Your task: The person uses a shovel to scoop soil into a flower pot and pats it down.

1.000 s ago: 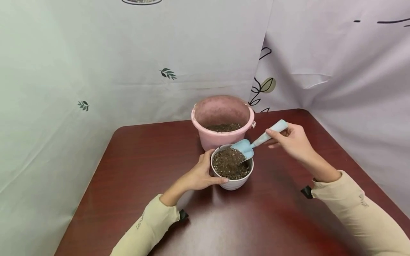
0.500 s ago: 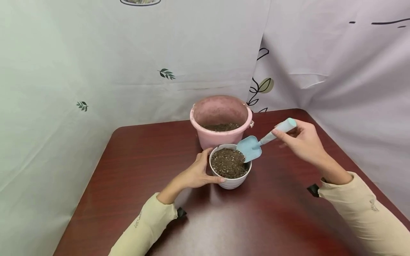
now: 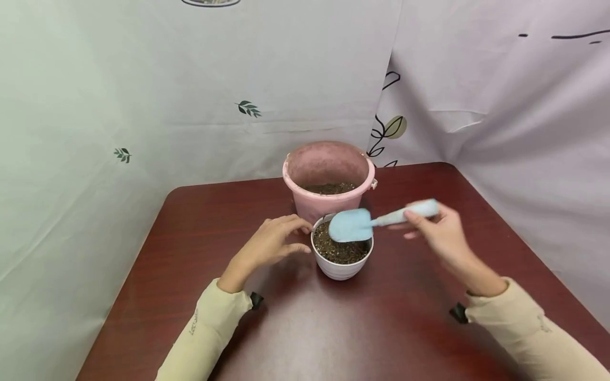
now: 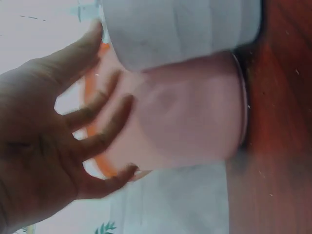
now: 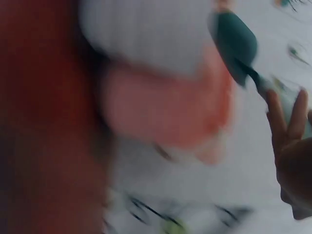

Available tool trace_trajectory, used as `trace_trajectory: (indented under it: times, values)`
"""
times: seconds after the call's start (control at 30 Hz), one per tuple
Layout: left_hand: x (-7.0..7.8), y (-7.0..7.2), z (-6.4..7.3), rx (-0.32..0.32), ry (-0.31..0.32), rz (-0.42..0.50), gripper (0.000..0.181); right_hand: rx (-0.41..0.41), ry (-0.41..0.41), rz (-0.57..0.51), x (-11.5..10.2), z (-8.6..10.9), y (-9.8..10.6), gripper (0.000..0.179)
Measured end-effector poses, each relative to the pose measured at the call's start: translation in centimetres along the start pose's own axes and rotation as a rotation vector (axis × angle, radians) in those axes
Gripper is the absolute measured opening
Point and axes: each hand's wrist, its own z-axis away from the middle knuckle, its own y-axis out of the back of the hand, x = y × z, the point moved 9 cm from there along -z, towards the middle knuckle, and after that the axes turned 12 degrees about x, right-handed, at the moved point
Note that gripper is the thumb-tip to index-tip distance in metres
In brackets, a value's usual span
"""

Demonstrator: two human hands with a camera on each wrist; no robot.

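Note:
A white pot (image 3: 340, 270) stands on the table, filled almost to its rim with dark soil (image 3: 335, 251). My right hand (image 3: 447, 238) grips the pale handle of a light-blue trowel (image 3: 351, 226), whose blade lies over the soil at the pot's far side. Whether the blade touches the soil I cannot tell. Just left of the pot is my left hand (image 3: 270, 242), fingers apart and slightly bent, holding nothing. In the left wrist view, its spread fingers (image 4: 105, 131) show beside the pot (image 4: 180, 29). The right wrist view is blurred, though the trowel (image 5: 236, 46) shows there.
Right behind the pot stands a pink bucket (image 3: 329, 200) with some soil in its bottom. The dark red table (image 3: 214, 222) ends at the back against a pale printed cloth (image 3: 200, 106), which also hangs along both sides.
My left hand has let go of the pot and drawn back to the left. The trowel has swung left over the pot, its handle lowered to nearly level, after loose soil slid off its blade.

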Motion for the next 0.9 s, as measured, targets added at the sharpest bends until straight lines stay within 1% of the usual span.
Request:
trace_trajectory:
  times: [0.07, 0.13, 0.17, 0.27, 0.37, 0.43, 0.5, 0.57, 0.63, 0.7, 0.77, 0.83, 0.9]
  values:
    - [0.0, 0.1, -0.1, 0.05, -0.051, 0.0, 0.03, 0.002, -0.083, -0.007, 2.4, 1.3, -0.6, 0.008]
    - [0.0, 0.1, -0.2, 0.086, -0.086, 0.012, 0.023, -0.005, -0.117, -0.002, 4.0, 2.4, -1.2, 0.008]
    - [0.0, 0.0, -0.2, 0.102, -0.098, 0.014, 0.02, -0.007, -0.112, 0.003, 4.5, 2.9, -1.5, 0.01]
    - [0.1, -0.1, -0.2, 0.138, -0.132, 0.01, 0.016, -0.024, -0.046, 0.018, 5.0, 4.0, -2.2, 0.019]
    - [0.3, -0.1, -0.2, 0.178, -0.172, -0.007, 0.014, -0.056, 0.043, 0.047, 4.9, 4.8, -2.5, 0.027]
    - [0.4, -0.1, -0.2, 0.207, -0.2, -0.012, 0.012, -0.095, 0.095, 0.081, 4.8, 5.1, -2.7, 0.029]
    - [0.5, -0.1, -0.2, 0.232, -0.217, -0.013, 0.011, -0.114, 0.142, 0.131, 4.5, 5.3, -2.8, 0.03]
    - [0.5, -0.2, -0.2, 0.249, -0.225, -0.017, 0.011, -0.123, 0.19, 0.185, 3.7, 5.5, -3.1, 0.026]
    - [0.4, -0.2, -0.3, 0.257, -0.228, -0.032, 0.011, -0.103, 0.233, 0.241, 2.7, 5.7, -3.4, 0.022]
    - [0.5, -0.3, -0.3, 0.256, -0.24, -0.053, 0.012, -0.068, 0.258, 0.286, 1.8, 5.9, -3.7, 0.02]
    - [0.8, -0.5, -0.2, 0.256, -0.267, -0.077, 0.013, -0.034, 0.291, 0.331, 0.9, 6.1, -3.9, 0.018]
    - [1.2, -0.6, -0.1, 0.257, -0.299, -0.101, 0.014, -0.004, 0.3, 0.355, 0.7, 6.2, -3.9, 0.018]
    - [1.8, -0.8, 0.3, 0.277, -0.332, -0.124, 0.017, 0.016, 0.307, 0.367, 0.5, 6.3, -4.0, 0.017]
